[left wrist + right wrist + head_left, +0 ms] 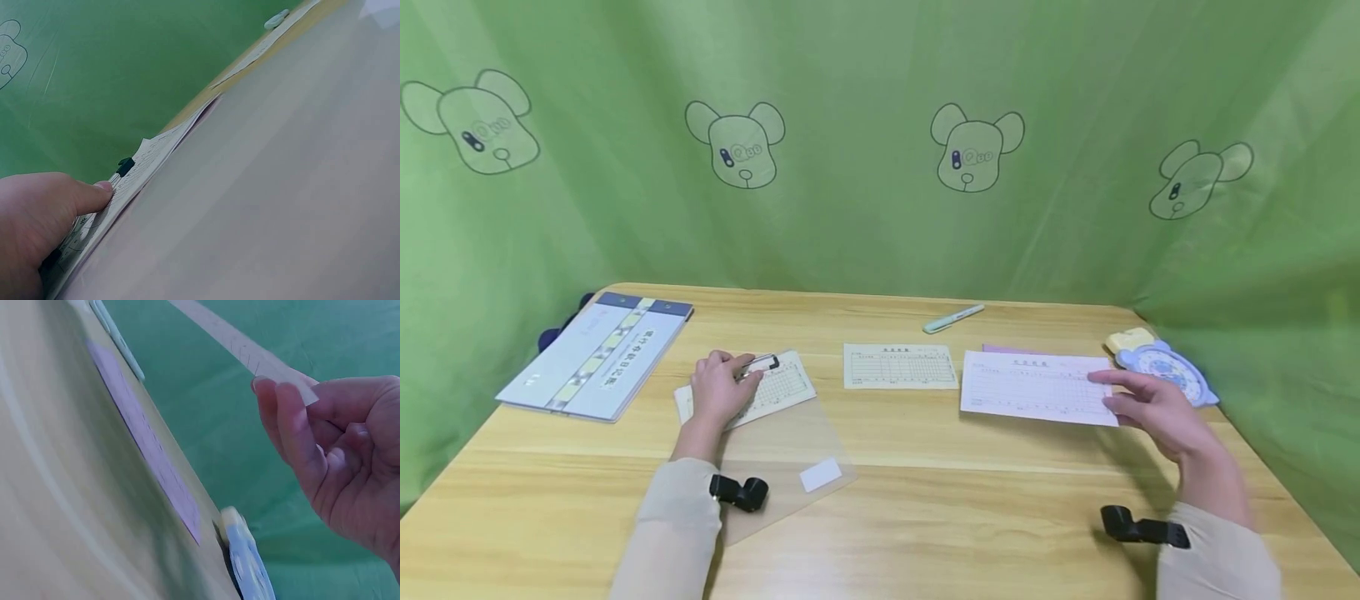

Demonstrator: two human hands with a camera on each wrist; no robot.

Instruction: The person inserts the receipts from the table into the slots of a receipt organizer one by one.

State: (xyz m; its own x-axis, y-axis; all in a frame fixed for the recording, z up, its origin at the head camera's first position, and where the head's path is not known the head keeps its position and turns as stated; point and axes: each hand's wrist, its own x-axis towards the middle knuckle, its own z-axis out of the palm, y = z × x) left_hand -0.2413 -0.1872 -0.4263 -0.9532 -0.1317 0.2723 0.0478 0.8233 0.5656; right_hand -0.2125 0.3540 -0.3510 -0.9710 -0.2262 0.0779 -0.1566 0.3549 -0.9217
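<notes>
In the head view my left hand [718, 396] lies over the clip end of a clear clipboard [775, 467]; a printed form [784, 385] lies on that board. The left wrist view has my left hand [44, 219] with its thumb on the metal clip [125, 167] at the edge of the papers [153, 157]. My right hand [1165, 417] pinches the right end of a white printed slip [1030, 387], raised over the table; in the right wrist view thumb and fingers hold the slip [250, 353]. Beneath it lies a purple sheet [147, 440].
Another printed slip [900, 367] lies mid-table, with a pale green pen [953, 319] behind it. A blue-and-white folder [598, 354] is at the left. A blue clock-like object [1168, 371] and a yellow block [1129, 339] stand at the right edge. Green curtain [865, 242] hangs behind.
</notes>
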